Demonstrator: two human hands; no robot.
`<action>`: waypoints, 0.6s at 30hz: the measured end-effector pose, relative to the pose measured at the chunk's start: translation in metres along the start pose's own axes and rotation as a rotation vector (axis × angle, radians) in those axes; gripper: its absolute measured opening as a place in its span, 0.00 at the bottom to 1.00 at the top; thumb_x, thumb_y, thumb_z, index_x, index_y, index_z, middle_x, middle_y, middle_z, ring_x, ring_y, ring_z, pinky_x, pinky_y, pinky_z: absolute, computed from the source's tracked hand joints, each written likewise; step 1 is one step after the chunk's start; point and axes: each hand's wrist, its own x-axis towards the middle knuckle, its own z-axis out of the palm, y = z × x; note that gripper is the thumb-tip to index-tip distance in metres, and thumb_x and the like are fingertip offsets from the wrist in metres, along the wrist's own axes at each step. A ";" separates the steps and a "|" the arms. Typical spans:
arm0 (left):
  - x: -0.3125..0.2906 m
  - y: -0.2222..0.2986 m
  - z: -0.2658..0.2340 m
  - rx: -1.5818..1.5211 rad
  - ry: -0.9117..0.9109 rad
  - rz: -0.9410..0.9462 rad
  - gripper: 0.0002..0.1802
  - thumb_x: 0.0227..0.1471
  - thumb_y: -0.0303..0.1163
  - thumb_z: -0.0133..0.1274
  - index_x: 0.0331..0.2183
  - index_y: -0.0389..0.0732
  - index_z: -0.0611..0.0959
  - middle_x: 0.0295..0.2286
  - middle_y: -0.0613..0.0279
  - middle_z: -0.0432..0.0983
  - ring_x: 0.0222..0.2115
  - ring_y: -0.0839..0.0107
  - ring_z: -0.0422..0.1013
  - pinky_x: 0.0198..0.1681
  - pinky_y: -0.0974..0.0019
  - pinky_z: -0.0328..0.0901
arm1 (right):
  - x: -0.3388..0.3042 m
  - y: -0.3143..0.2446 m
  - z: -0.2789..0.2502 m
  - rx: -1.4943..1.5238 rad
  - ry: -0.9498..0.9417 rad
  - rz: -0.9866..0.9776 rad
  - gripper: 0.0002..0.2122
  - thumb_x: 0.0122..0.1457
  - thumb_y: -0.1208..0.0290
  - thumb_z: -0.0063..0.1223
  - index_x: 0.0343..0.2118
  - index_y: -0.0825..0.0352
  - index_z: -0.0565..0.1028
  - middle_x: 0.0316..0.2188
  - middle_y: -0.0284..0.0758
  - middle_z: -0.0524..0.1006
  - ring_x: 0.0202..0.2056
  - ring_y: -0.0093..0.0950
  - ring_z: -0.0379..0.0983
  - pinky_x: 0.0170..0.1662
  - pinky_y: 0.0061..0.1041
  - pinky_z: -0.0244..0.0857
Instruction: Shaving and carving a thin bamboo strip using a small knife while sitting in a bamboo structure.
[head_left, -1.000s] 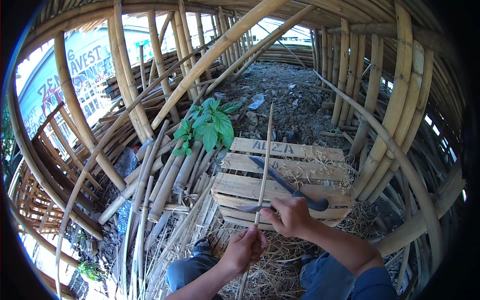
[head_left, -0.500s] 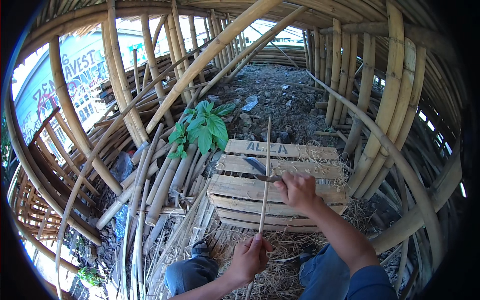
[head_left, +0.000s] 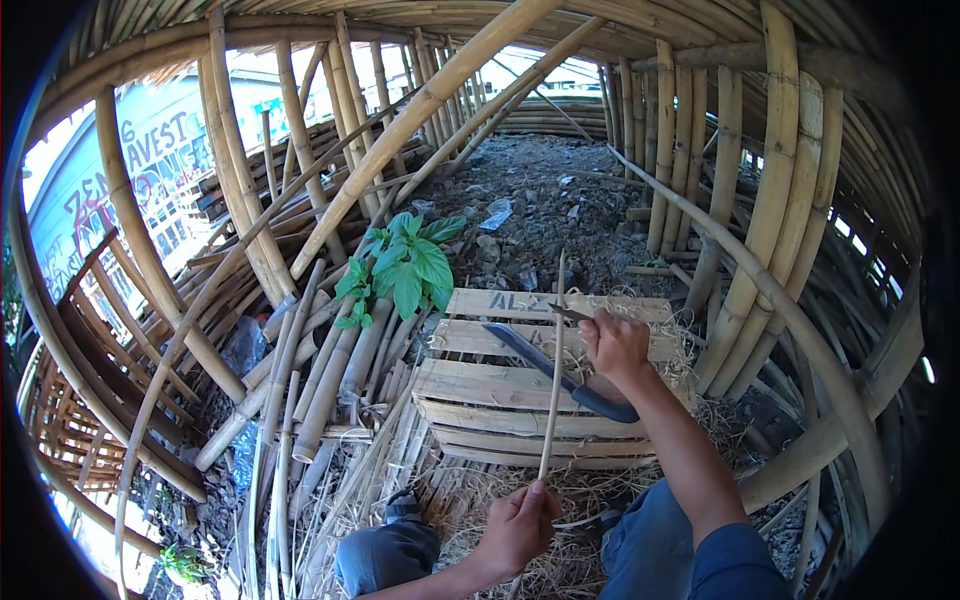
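Observation:
My left hand (head_left: 518,525) is closed round the lower part of a thin bamboo strip (head_left: 551,412), which slants up and away over a slatted wooden crate (head_left: 470,382). In my right hand (head_left: 615,345) is a small knife (head_left: 571,313), its dark blade lying across the strip near the upper end. The knife's handle is hidden in my fingers. A machete (head_left: 597,403) with a black handle and long dark blade lies on top of the crate, passing beneath the strip. Pale shavings (head_left: 672,335) cling to the crate's right side.
More shavings (head_left: 570,560) cover the ground between my knees. Cut bamboo poles (head_left: 325,385) lie to the left, beside a leafy green plant (head_left: 408,265). A long curved pole (head_left: 765,275) crosses the right side. Upright bamboo posts (head_left: 783,190) stand around, with rubble (head_left: 540,185) beyond the crate.
My right hand and the knife have moved up the strip, away from me. The strip's tip has shifted right and lower. The machete's handle, hidden before, now shows.

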 end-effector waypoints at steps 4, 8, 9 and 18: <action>0.014 -0.004 0.001 0.056 0.031 -0.007 0.21 0.61 0.40 0.32 0.23 0.37 0.70 0.08 0.69 0.53 0.06 0.79 0.48 0.09 0.73 0.45 | -0.004 0.007 0.002 -0.053 0.002 0.017 0.16 0.57 0.59 0.43 0.16 0.63 0.65 0.09 0.36 0.67 0.12 0.34 0.67 0.15 0.32 0.61; 0.018 -0.008 -0.005 0.089 0.071 -0.001 0.21 0.61 0.41 0.32 0.23 0.37 0.70 0.08 0.70 0.53 0.06 0.79 0.49 0.09 0.73 0.45 | -0.006 -0.006 -0.008 0.004 -0.040 0.020 0.16 0.56 0.59 0.44 0.16 0.64 0.66 0.08 0.37 0.67 0.12 0.35 0.68 0.14 0.32 0.61; 0.016 -0.009 -0.007 0.090 0.071 0.003 0.21 0.61 0.41 0.32 0.23 0.37 0.70 0.08 0.70 0.53 0.06 0.79 0.49 0.09 0.73 0.45 | -0.005 -0.010 -0.013 0.065 -0.049 0.028 0.16 0.56 0.59 0.44 0.16 0.64 0.66 0.08 0.37 0.67 0.12 0.35 0.67 0.14 0.32 0.60; 0.018 -0.005 -0.008 0.001 0.064 -0.036 0.21 0.60 0.42 0.32 0.22 0.40 0.69 0.09 0.70 0.53 0.06 0.79 0.47 0.09 0.73 0.43 | -0.005 -0.007 -0.010 0.007 -0.062 0.036 0.17 0.58 0.58 0.40 0.17 0.64 0.66 0.09 0.35 0.68 0.13 0.35 0.68 0.15 0.32 0.60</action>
